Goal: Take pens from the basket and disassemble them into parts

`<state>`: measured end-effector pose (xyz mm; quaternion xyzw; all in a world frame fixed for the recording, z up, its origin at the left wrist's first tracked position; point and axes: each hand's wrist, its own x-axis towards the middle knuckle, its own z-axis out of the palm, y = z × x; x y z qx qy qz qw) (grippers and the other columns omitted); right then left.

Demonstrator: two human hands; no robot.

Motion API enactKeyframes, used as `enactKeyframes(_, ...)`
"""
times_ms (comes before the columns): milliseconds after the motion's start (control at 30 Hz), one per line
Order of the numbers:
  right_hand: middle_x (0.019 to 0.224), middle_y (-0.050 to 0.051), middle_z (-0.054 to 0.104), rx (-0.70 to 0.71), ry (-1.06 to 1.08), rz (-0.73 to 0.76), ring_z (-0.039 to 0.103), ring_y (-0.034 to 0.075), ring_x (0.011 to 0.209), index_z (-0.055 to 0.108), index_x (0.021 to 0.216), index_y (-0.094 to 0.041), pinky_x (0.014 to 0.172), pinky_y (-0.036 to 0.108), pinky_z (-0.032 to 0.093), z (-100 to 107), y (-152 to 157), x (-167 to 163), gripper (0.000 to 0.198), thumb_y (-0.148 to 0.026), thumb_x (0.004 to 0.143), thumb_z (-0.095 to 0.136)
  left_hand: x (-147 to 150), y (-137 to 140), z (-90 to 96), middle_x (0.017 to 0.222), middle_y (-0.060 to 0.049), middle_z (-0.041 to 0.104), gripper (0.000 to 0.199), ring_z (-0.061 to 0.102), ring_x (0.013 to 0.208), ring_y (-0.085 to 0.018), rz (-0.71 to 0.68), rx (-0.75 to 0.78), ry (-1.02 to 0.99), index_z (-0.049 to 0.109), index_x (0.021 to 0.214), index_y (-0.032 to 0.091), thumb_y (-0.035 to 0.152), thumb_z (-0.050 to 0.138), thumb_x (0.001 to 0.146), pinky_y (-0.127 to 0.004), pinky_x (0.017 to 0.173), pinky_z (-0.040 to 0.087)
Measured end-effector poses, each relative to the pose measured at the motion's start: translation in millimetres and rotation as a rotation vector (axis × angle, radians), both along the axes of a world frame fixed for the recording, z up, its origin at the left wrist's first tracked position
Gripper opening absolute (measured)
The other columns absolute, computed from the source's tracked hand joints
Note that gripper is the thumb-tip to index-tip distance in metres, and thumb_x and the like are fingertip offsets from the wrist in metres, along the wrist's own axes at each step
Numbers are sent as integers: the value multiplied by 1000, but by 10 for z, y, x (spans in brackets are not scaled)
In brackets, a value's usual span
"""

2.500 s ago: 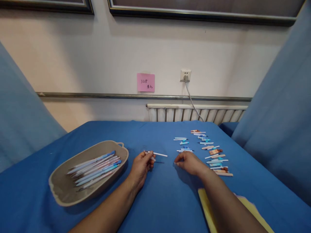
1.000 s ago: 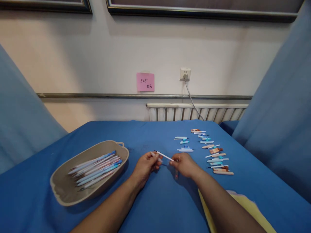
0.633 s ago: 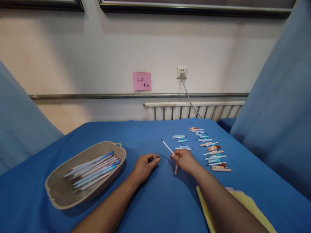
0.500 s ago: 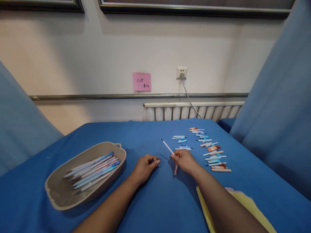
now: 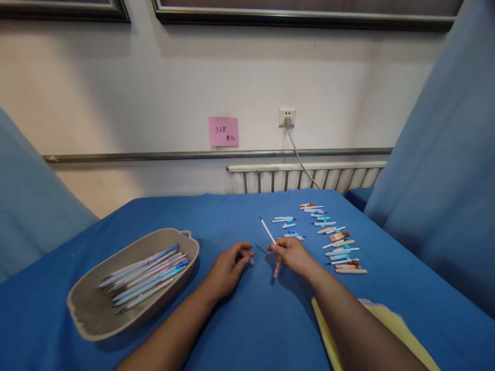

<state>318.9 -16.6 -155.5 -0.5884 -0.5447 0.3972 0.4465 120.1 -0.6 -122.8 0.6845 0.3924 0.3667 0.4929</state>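
Observation:
My right hand (image 5: 293, 254) is closed on a white pen refill (image 5: 267, 230), whose dark tip points up and to the left. Below the same fingers sticks out a clear pen part with a pink pattern (image 5: 276, 269). My left hand (image 5: 229, 267) is curled around a small translucent pen piece (image 5: 248, 258) between thumb and fingers; most of it is hidden. Both hands are just above the blue cloth (image 5: 247, 324), a short gap apart. To the left, a beige basket (image 5: 93, 337) holds several pens (image 5: 149, 275) in blue, white and pink.
Pen parts (image 5: 342, 252), with barrels, refills and caps, lie in rows at the right. A smaller group of them (image 5: 286, 221) is beyond my right hand. Under my right forearm lies a yellow cloth (image 5: 386, 322). Blue curtains (image 5: 429, 154) hang on both sides.
The fingers of my left hand have loosened a little, and more of the translucent piece shows. My right hand has moved slightly left, and the refill stands a bit steeper.

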Motion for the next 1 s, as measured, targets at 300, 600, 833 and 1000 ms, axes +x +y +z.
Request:
enactKeyframes(300,51,0,56,-21,10,-2,50,11,47,67,72,-14,48,22,36,-35,9,15,25,-33,79,52,18,-54,19,72,-3,68,13,60,68,-17,-36,74,133,67,81,21,26,70,70,-24,65,43)
enactKeyframes(600,48,-3,49,-49,108,68,43,9,42,65,72,-13,43,21,33,66,-57,-52,31,-41,78,54,-3,-33,106,83,-5,66,22,62,66,-10,-26,-643,-523,62,97,13,13,67,75,-21,64,51)
enactKeyframes(833,48,-4,47,-44,139,118,39,9,41,64,74,-14,42,21,29,100,-92,-114,25,-35,79,53,-37,-69,192,75,-1,57,30,55,61,-6,-185,-809,-721,58,110,8,6,58,80,-17,62,50)
enactKeyframes(1000,51,-2,52,-27,-60,114,45,10,45,64,73,-15,45,22,32,151,-130,-33,25,-31,82,48,-65,-73,220,73,2,52,38,52,59,-5,-204,-821,-714,53,115,9,8,61,78,-15,58,49)
